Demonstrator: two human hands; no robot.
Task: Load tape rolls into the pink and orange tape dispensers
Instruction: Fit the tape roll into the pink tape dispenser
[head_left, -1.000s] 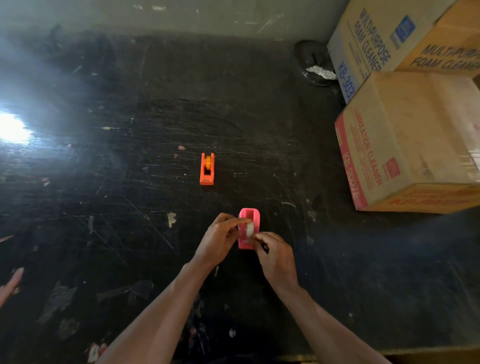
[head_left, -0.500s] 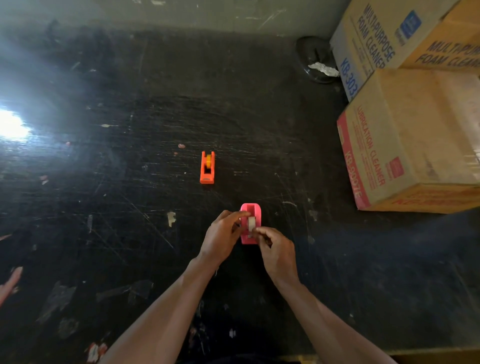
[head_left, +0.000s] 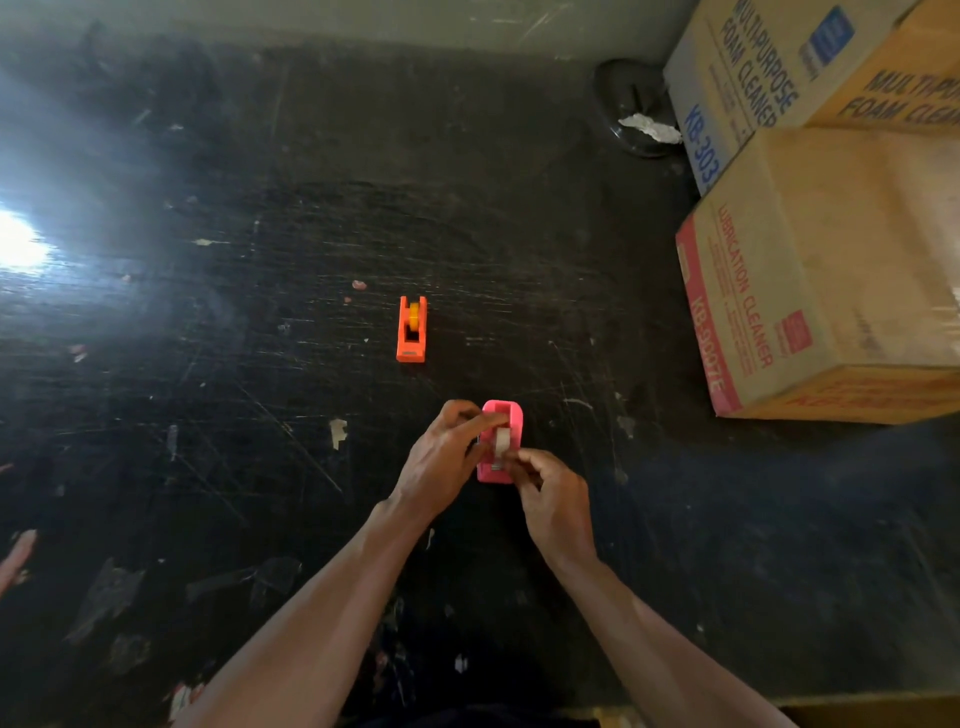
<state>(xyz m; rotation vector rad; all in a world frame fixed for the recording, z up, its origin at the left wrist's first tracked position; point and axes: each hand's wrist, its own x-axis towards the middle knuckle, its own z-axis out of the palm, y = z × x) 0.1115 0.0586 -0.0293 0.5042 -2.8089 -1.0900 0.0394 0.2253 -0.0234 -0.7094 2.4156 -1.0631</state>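
Observation:
The pink tape dispenser rests on the black scratched table near the middle. A whitish tape roll sits in its slot. My left hand grips the dispenser's left side, thumb across the top. My right hand pinches at the near end of the dispenser, by the tape; whether it holds the tape's end is hidden by the fingers. The orange tape dispenser stands alone farther back, with a yellow-orange roll seated in it.
Two cardboard boxes stand at the right: a lubrication cleaner box and a foam cleaner box behind it. A dark round object with white crumpled paper lies by the back wall. Bright glare marks the left edge.
The pink dispenser and both hands shifted slightly away from me. The tape roll has dropped lower into the dispenser's slot. The orange dispenser has not moved.

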